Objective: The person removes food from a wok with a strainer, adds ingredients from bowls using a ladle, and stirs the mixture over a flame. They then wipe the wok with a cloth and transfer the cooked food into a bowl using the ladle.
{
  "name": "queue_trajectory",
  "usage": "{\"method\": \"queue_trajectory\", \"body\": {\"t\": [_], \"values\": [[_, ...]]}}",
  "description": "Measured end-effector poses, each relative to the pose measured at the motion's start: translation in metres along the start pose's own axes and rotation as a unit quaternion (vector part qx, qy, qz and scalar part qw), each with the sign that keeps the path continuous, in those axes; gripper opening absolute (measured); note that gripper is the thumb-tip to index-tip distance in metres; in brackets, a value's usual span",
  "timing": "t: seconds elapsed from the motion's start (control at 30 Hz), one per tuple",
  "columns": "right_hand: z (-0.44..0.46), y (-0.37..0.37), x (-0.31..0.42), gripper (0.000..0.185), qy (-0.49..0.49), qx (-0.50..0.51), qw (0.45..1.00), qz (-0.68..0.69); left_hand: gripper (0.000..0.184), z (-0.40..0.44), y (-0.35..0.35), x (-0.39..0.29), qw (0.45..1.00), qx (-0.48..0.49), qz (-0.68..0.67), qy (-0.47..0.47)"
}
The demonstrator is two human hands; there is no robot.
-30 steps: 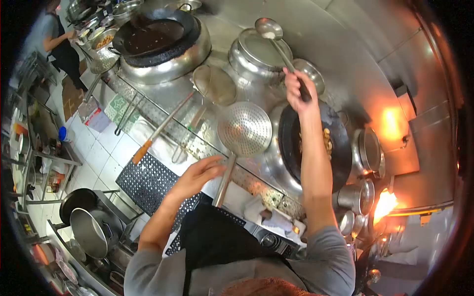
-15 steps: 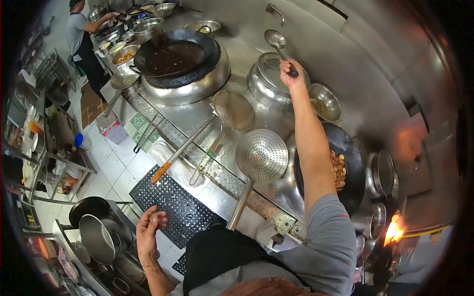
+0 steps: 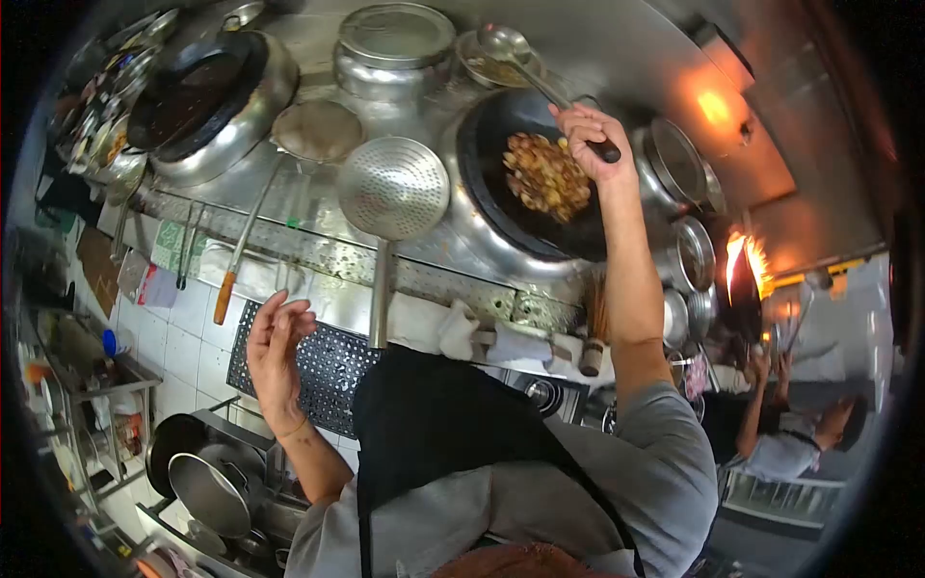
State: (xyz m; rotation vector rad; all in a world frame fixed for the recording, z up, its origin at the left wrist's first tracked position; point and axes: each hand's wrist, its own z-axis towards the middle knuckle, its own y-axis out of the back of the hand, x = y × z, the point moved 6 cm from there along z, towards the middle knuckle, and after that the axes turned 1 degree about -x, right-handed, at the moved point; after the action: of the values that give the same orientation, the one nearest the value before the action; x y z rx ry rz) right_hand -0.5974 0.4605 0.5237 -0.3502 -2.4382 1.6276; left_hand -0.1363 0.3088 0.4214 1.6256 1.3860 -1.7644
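My right hand [image 3: 595, 141] is wrapped round the dark handle of a metal ladle [image 3: 505, 42], whose bowl hangs over a metal bowl [image 3: 479, 67] behind the wok. Below the ladle, a black wok [image 3: 489, 120] holds browned chunks of food [image 3: 545, 176]. My left hand [image 3: 279, 347] is raised, empty, with its fingers apart, over a black perforated mat [image 3: 332, 371]. Between my hands a perforated skimmer [image 3: 393, 188] lies on the stove, its handle reaching over the front edge. A round mesh strainer [image 3: 318, 130] with a wooden grip rests left of it.
At the back left is a large wok of dark liquid [image 3: 198, 101]. A lidded pot [image 3: 396, 39] stands at the back. Flames [image 3: 744, 265] rise at the right near a co-worker [image 3: 795, 438]. Pans [image 3: 210, 493] stand on a lower-left rack. Folded cloths [image 3: 434, 328] line the front edge.
The view has swung rightward, bringing the co-worker at the right into sight. My right hand has brought the ladle from over the lidded pot to near the metal bowl. My left hand stays empty.
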Motion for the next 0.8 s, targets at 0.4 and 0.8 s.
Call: {"method": "queue_trajectory", "body": {"t": [0.4,0.8], "values": [[-0.164,0.106,-0.013,0.031,0.088,-0.043,0.995,-0.004,0.032,-0.006,-0.115,0.046,0.975,0.205,-0.031,0.076],[-0.177,0.128,-0.033,0.031,0.163,-0.110,0.970,-0.145,0.031,-0.003,-0.141,0.070,0.935,0.323,0.013,0.144]]}}
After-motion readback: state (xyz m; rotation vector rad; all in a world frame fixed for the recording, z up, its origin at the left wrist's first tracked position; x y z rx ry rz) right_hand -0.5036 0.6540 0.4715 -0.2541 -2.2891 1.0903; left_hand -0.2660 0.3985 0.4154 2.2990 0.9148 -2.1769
